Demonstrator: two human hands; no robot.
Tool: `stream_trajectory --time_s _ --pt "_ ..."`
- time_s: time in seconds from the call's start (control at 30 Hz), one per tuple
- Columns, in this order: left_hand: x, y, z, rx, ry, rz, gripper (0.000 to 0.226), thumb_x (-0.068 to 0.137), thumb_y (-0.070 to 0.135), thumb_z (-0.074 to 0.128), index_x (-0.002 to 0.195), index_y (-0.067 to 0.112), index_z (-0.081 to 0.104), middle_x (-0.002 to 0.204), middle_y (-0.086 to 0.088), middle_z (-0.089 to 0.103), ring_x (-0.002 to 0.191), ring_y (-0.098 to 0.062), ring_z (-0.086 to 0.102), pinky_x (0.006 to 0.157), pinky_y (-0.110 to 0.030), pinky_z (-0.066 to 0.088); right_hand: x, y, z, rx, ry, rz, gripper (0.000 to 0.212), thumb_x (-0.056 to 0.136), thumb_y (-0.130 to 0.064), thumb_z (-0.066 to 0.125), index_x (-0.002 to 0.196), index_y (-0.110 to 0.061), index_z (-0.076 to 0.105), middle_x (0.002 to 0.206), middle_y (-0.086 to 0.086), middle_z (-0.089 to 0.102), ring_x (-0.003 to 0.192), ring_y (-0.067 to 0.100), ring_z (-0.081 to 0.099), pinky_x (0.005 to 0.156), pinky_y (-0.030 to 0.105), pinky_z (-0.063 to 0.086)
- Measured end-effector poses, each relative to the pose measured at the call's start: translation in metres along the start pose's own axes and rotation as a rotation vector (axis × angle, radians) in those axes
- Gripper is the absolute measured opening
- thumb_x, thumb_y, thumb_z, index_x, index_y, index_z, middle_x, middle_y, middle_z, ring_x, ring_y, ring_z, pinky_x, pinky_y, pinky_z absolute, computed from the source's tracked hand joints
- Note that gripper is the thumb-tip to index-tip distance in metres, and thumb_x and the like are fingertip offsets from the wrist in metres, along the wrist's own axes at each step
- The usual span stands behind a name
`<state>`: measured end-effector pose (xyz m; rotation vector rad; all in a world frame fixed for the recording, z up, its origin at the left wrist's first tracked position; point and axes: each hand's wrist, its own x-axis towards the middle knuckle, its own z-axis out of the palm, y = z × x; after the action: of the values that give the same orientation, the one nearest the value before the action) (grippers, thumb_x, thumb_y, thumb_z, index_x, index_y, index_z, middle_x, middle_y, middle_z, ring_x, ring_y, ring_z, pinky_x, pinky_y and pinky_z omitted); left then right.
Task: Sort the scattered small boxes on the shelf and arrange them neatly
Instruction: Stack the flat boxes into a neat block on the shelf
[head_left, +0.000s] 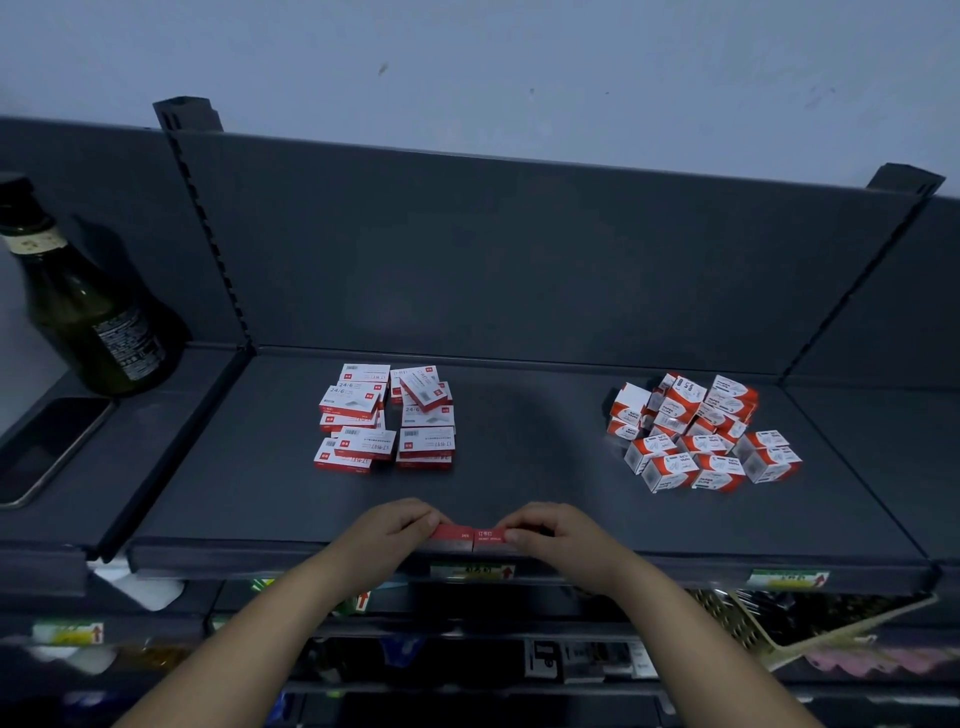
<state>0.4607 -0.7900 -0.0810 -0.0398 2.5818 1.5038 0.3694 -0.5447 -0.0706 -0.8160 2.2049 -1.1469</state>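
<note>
Two flat red staple boxes (471, 538) stand end to end at the front edge of the dark shelf (545, 457). My left hand (395, 525) pinches the left box and my right hand (553, 530) pinches the right one, fingers curled over their outer ends. A loose pile of flat red-and-white staple boxes (387, 418) lies at the middle left of the shelf. A heap of cube-shaped orange-and-white paper clip boxes (701, 431) lies at the right.
A dark green bottle (88, 317) and a phone (47, 447) sit on the neighbouring shelf at the left. The shelf's back panel (519, 249) rises behind the piles. Lower shelves with goods and price tags (472, 571) show below the front edge.
</note>
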Motion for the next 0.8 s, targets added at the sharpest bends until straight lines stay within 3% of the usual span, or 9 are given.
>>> stream_trajectory --time_s 0.17,0.27,0.4,0.43,0.53,0.63,0.8 --pt "-0.001 0.003 0.002 0.003 0.013 0.024 0.026 0.103 0.026 0.045 0.092 0.028 0.068 0.091 0.013 0.065 0.089 -0.002 0.060 0.080 -0.017 0.046 -0.001 0.000 -0.001 -0.071 0.007 -0.034 0.015 0.091 -0.038 0.066 0.090 -0.053 0.067 0.104 -0.012 0.063 0.102 0.002 0.059 0.095 0.020 0.044" --pt "-0.002 0.006 0.003 0.041 -0.002 0.028 0.026 0.103 0.028 0.045 0.094 0.027 0.069 0.090 0.015 0.065 0.090 -0.004 0.060 0.082 -0.020 0.046 0.000 0.001 0.000 -0.093 0.005 -0.044 0.009 0.081 -0.055 0.063 0.088 -0.060 0.066 0.102 -0.015 0.062 0.100 0.001 0.058 0.092 0.022 0.046" --pt "-0.004 0.011 0.003 0.073 -0.006 0.058 0.016 0.098 0.031 0.055 0.098 0.023 0.069 0.094 0.010 0.065 0.090 -0.004 0.059 0.081 -0.019 0.046 0.001 0.002 0.000 -0.090 0.006 -0.057 0.013 0.077 -0.060 0.061 0.088 -0.059 0.067 0.100 -0.015 0.064 0.099 0.003 0.059 0.091 0.024 0.048" --pt "-0.005 0.011 0.002 0.072 -0.015 0.057 0.011 0.093 0.034 0.063 0.099 0.026 0.069 0.095 0.012 0.065 0.091 -0.003 0.060 0.080 -0.017 0.047 0.001 0.002 0.000 -0.086 0.006 -0.060 0.013 0.077 -0.060 0.062 0.088 -0.058 0.067 0.098 -0.015 0.065 0.097 0.004 0.060 0.090 0.024 0.048" --pt "-0.004 0.007 0.001 0.157 -0.032 0.070 0.027 0.077 0.035 0.080 0.100 0.036 0.067 0.097 0.017 0.062 0.091 -0.001 0.059 0.078 -0.013 0.045 0.000 0.001 -0.001 -0.102 0.008 -0.070 0.012 0.076 -0.052 0.068 0.088 -0.054 0.068 0.097 -0.013 0.065 0.094 0.004 0.060 0.086 0.023 0.049" --pt "-0.003 0.006 0.000 0.196 0.013 0.120 0.025 0.083 0.025 0.075 0.095 0.043 0.063 0.096 0.015 0.061 0.091 -0.002 0.058 0.080 -0.018 0.047 0.001 0.003 -0.001 -0.139 0.039 -0.086 0.019 0.082 -0.034 0.073 0.091 -0.050 0.066 0.096 -0.010 0.066 0.092 0.006 0.061 0.085 0.023 0.049" --pt "-0.002 0.008 -0.002 0.173 0.009 0.112 0.021 0.088 0.028 0.071 0.096 0.044 0.061 0.099 0.017 0.062 0.095 0.002 0.058 0.080 -0.010 0.044 0.005 0.005 0.000 -0.138 0.091 -0.066 0.016 0.089 -0.024 0.071 0.103 -0.032 0.072 0.096 -0.014 0.065 0.092 0.002 0.061 0.082 0.014 0.045"
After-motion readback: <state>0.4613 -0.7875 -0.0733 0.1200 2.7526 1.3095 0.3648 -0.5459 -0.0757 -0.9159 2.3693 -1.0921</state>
